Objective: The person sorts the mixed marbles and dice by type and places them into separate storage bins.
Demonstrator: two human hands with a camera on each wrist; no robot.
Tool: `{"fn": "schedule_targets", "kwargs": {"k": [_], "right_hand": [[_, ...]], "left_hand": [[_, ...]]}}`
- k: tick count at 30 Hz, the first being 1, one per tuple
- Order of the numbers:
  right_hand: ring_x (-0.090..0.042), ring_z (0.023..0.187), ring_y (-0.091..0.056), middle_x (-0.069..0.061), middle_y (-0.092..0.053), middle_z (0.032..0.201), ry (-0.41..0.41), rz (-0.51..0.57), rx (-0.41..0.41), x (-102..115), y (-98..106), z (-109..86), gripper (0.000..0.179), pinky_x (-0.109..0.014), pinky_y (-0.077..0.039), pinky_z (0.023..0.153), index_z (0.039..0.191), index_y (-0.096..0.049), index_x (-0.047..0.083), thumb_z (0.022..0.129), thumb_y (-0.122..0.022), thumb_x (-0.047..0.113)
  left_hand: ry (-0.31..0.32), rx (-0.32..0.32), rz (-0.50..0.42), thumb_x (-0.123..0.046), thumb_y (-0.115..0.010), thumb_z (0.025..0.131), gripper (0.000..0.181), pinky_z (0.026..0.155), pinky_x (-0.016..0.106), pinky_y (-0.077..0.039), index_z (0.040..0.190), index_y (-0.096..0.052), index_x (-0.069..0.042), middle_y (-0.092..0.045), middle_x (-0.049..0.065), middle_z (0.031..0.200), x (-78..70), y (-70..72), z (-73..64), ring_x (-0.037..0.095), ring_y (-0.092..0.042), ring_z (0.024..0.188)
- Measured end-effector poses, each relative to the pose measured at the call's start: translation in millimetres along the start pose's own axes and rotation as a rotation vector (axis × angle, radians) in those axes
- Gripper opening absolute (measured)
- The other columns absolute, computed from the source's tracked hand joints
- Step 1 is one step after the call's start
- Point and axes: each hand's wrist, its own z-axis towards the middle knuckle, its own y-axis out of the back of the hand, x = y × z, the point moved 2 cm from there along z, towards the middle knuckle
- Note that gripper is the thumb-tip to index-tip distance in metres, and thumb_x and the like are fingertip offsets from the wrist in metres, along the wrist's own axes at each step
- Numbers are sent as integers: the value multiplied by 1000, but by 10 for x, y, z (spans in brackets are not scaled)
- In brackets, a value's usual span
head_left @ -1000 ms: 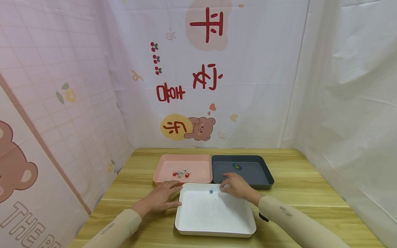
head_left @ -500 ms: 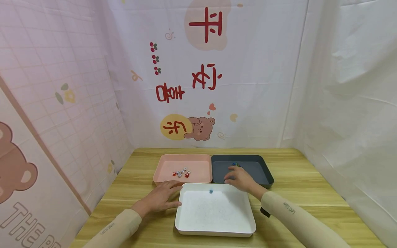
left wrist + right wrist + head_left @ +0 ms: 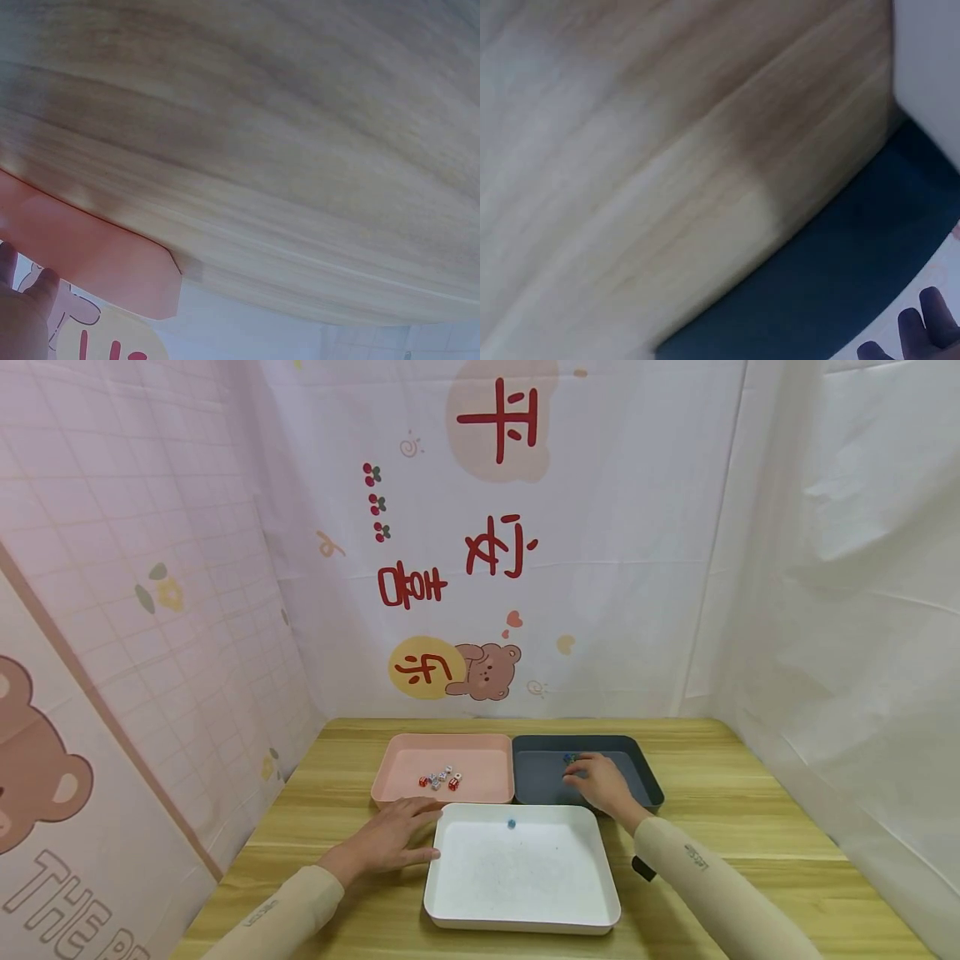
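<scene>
My right hand (image 3: 602,783) reaches over the dark grey tray (image 3: 536,785), thumb and fingertips pinched together round a small blue marble that they mostly hide. Just past these fingertips lies a cluster of blue and green marbles (image 3: 570,758), partly covered by the hand. Another blue marble (image 3: 512,823) sits near the far side of the white tray (image 3: 525,922). My left hand (image 3: 386,837) rests at the left edge of that white tray, its fingers spread and thumb at the rim. In the right wrist view several fingers (image 3: 913,334) show above the dark tray's wall.
A pink tray (image 3: 480,768) with several red and whitish dice (image 3: 442,778) stands left of the dark one, side by side with it. All the trays are on a wood-grain table (image 3: 750,843). Printed cloth (image 3: 622,568) hangs behind and along both sides.
My right hand has moved from the white tray's far right part, away and to the right, over the dark tray. The marble under its fingers has left the white tray. The left hand has stayed put.
</scene>
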Motion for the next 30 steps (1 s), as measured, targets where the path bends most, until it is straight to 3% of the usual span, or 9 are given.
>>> {"fn": "schedule_targets", "kwargs": {"k": [7, 14, 22, 30], "right_hand": [[-49, 119, -52, -28, -59, 127, -78, -56, -52, -107, -22, 1, 16, -61, -47, 91, 101, -78, 9, 91, -72, 21], [-47, 123, -50, -26, -59, 129, -161, -74, -50, -216, -10, 7, 18, -61, -46, 94, 105, -77, 10, 93, -71, 22], [-51, 121, -50, -30, -57, 130, -164, -80, -62, -223, 33, 25, 22, -64, -44, 93, 110, -76, 7, 94, -68, 22], [-49, 123, -49, -30, -60, 125, -129, -96, -75, -252, 90, 1, 24, -62, -40, 101, 113, -74, 4, 95, -66, 18]], "left_hand": [[6, 9, 4, -65, -49, 95, 75, 112, 55, -30, 144, -53, -8, -43, 12, 148, 14, -8, -8, 33, -41, 135], [13, 26, -7, -65, -49, 95, 76, 112, 56, -29, 145, -51, -8, -43, 13, 149, 2, 13, -13, 34, -40, 136], [20, 28, -4, -65, -49, 95, 76, 112, 55, -30, 145, -51, -8, -42, 13, 149, -5, 18, -13, 34, -40, 136], [17, 14, 7, -65, -49, 94, 75, 113, 53, -30, 144, -53, -9, -43, 11, 148, 14, -13, -9, 33, -41, 135]]}}
